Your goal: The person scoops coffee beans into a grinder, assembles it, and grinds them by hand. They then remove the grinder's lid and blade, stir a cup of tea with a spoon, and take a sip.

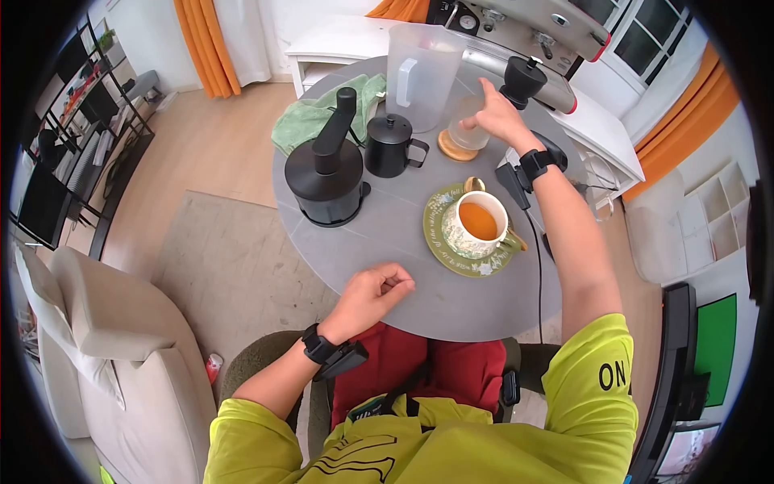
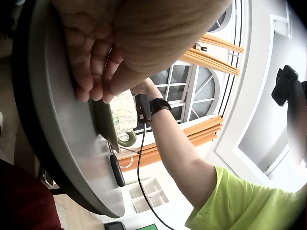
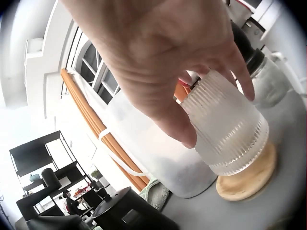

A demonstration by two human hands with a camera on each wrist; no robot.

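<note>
My right hand (image 1: 501, 119) reaches across the round table to a clear ribbed glass (image 3: 228, 127). In the right wrist view its thumb lies by the near side of the glass and its fingers extend past the far side, spread rather than closed. Below the glass is a round wooden coaster (image 3: 244, 184). Held low at the table's front edge, my left hand (image 1: 372, 297) has loosely curled fingers with nothing in them. Between the hands, a patterned cup (image 1: 459, 239) of orange-brown drink stands on a green saucer (image 1: 438, 230).
Beside the glass stand a tall translucent pitcher (image 1: 427, 68) and a black-topped grinder (image 1: 526, 79). Left of them are a lidded black pot (image 1: 389, 148), a large black container with an upright handle (image 1: 324, 189), and a green cloth (image 1: 310, 119). A black cord (image 1: 538, 274) runs down the right side.
</note>
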